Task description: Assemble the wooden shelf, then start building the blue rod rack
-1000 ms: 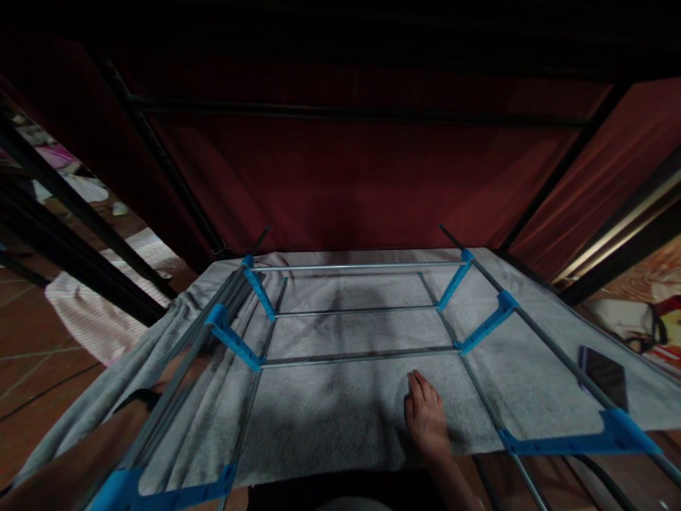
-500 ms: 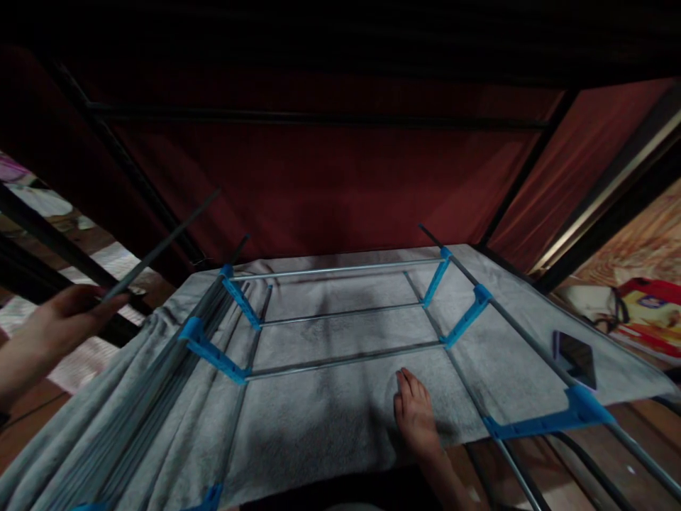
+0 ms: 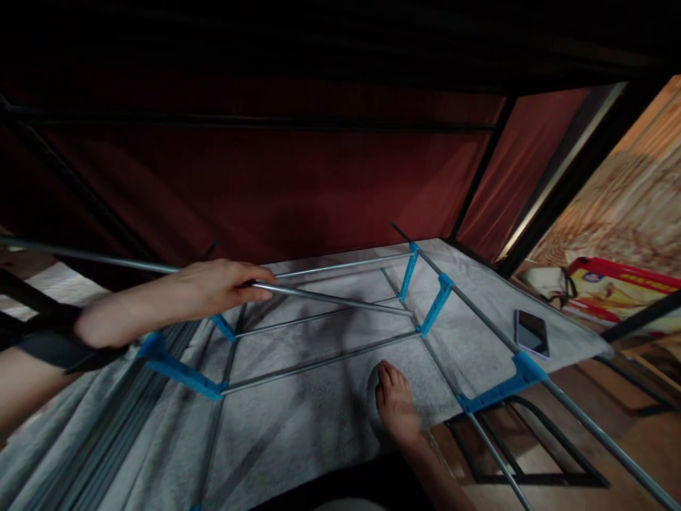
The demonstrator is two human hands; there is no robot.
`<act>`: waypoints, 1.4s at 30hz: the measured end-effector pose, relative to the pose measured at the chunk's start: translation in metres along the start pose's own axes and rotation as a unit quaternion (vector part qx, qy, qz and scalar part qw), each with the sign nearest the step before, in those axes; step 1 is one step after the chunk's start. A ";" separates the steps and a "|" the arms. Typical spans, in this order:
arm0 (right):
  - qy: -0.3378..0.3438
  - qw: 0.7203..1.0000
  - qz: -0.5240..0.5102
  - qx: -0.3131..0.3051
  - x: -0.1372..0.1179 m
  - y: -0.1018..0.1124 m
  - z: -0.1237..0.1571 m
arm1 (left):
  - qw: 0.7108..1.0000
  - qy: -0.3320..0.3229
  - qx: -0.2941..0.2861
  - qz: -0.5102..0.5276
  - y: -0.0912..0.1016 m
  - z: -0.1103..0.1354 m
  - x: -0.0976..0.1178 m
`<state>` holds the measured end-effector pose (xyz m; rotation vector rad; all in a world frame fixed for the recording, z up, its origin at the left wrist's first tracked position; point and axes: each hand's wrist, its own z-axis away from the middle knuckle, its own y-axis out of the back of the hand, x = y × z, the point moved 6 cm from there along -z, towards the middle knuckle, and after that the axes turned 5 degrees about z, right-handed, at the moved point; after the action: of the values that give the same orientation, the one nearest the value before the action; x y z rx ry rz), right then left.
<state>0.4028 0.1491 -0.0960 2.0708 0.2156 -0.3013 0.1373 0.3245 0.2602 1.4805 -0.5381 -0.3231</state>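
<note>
My left hand (image 3: 213, 291) is closed round a long silver metal rod (image 3: 340, 301). The rod lies nearly level across a rack frame of metal rods (image 3: 319, 362) joined by blue plastic connectors (image 3: 439, 304). Its right tip reaches close to the far right connector. The frame lies on a grey towel (image 3: 298, 426). My bare foot (image 3: 396, 404) rests on the towel near the frame's front rod. My right hand is out of sight.
A bundle of spare rods (image 3: 101, 447) lies along the towel's left side. A phone (image 3: 530, 332) sits on the towel beyond the right rail. Dark red fabric walls stand behind. A red and yellow book (image 3: 611, 291) lies at the right, and a black wire frame (image 3: 532, 454) lies on the floor.
My left hand has come in from the left with the rod and swung it over the frame, pointing right. The view has turned to the left. The foot has stayed put.
</note>
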 end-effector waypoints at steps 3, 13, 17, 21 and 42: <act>-0.001 1.000 -0.013 0.002 0.000 0.001 -0.001 | 0.989 -0.123 -0.072 -0.048 -0.036 -0.019 0.046; -0.008 0.999 -0.043 0.029 -0.001 0.006 0.000 | 0.980 -0.152 -0.093 -0.090 -0.129 -0.057 0.097; -0.014 0.998 -0.050 0.031 0.000 0.007 0.000 | 0.988 -0.124 -0.032 -0.084 -0.139 -0.049 0.104; -0.020 0.998 -0.057 0.023 0.000 0.009 -0.001 | 0.994 -0.063 0.018 -0.085 -0.148 -0.024 0.113; -0.030 0.998 -0.057 0.000 0.000 0.008 -0.002 | 0.996 0.036 0.021 -0.075 -0.186 0.047 0.166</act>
<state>0.4049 0.1473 -0.0881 2.0491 0.2977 -0.4330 0.2739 0.1834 0.1000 1.5709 -0.3795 -0.3764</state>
